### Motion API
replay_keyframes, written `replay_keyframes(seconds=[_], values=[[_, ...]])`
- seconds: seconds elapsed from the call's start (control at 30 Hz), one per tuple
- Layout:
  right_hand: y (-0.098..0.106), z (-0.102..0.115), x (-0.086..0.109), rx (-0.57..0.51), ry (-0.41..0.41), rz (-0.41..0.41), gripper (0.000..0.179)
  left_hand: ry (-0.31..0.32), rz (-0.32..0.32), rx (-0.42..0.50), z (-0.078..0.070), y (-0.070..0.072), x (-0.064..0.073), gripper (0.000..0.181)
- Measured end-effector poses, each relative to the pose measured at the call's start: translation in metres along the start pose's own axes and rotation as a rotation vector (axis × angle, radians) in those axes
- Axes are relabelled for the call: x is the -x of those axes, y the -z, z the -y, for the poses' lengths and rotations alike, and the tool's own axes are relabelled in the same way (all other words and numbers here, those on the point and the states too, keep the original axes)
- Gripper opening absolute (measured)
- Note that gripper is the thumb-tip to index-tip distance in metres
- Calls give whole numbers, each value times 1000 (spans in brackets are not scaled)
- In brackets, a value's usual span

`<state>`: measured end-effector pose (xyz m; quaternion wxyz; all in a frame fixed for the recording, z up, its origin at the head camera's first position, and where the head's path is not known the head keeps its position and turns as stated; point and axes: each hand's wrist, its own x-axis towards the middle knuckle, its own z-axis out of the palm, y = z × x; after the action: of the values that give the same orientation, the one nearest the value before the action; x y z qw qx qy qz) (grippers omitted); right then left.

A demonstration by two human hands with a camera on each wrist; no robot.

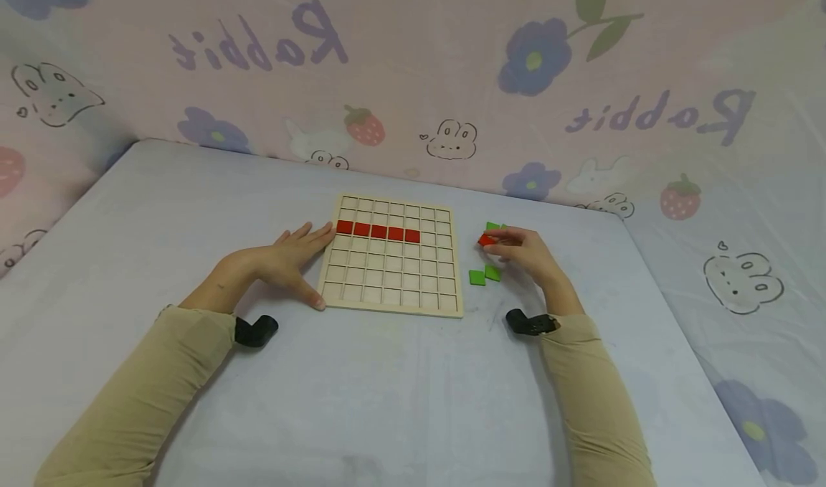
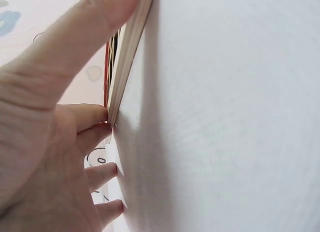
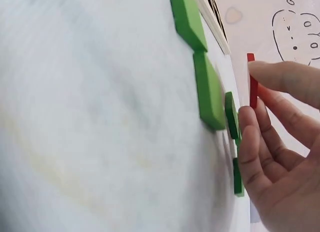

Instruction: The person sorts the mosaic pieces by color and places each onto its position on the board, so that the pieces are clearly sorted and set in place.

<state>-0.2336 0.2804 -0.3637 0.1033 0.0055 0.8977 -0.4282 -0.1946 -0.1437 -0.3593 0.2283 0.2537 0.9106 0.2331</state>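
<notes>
A wooden grid board [image 1: 392, 309] lies on the table, with several red square tiles [image 1: 379, 232] side by side in one row from its left edge. My left hand [image 1: 284, 261] is spread beside the board, thumb and fingertips touching its left edge; the left wrist view shows the thumb [image 2: 75, 46] against the rim. Right of the board, my right hand [image 1: 525, 252] pinches a red square tile [image 3: 253, 81] between thumb and fingers, raised off the table. Green square tiles [image 1: 477, 277] lie below and beyond that hand, some partly hidden by it.
The white-covered table [image 1: 387, 401] reaches back to a patterned cloth [image 1: 413, 78] with rabbits and flowers. A black wrist mount [image 1: 257, 331] sticks out from the left sleeve, and another black mount [image 1: 529, 323] from the right one.
</notes>
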Motion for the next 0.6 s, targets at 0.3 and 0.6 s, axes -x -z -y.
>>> replay_keyframes(seconds=[0.3, 0.6], values=[[-9, 7, -6, -30, 9, 18, 46, 0, -3, -4, 3, -1, -1, 127], [-18, 17, -8, -41, 40, 43, 44, -1, -3, -11, 5, -2, -2, 126]])
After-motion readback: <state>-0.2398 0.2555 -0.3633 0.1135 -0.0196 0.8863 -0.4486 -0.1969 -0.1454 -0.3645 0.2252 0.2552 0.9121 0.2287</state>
